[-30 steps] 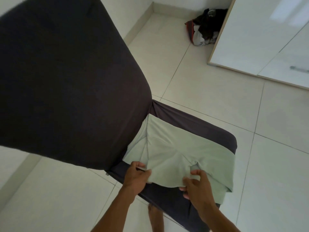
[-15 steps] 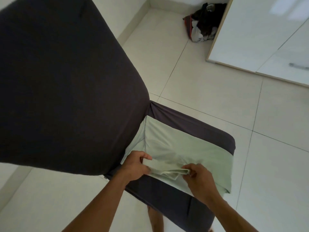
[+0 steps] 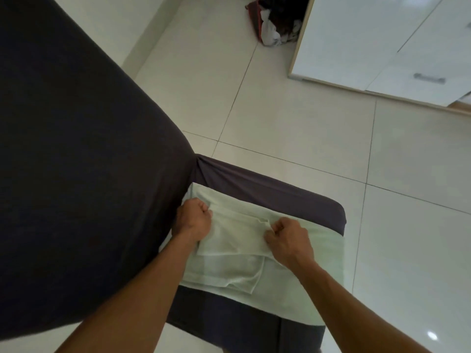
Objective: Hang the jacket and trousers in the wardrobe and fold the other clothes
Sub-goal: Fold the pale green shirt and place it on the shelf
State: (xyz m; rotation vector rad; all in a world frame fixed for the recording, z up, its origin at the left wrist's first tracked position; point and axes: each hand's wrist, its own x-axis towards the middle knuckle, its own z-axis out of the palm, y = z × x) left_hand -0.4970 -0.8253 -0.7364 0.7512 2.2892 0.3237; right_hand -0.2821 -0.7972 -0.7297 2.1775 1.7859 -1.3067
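Pale green garment (image 3: 300, 273) lies on dark chair seat (image 3: 267, 186), partly folded. Left hand (image 3: 193, 221) and right hand (image 3: 289, 238) fisted, fingers curled, each pinching folded-over edge of cloth, knuckles up, on top layer.

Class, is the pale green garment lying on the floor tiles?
No, the pale green garment lies on the dark-covered chair seat, gripped by both hands.

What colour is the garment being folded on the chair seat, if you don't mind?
Pale mint green garment, clearest in the head view.
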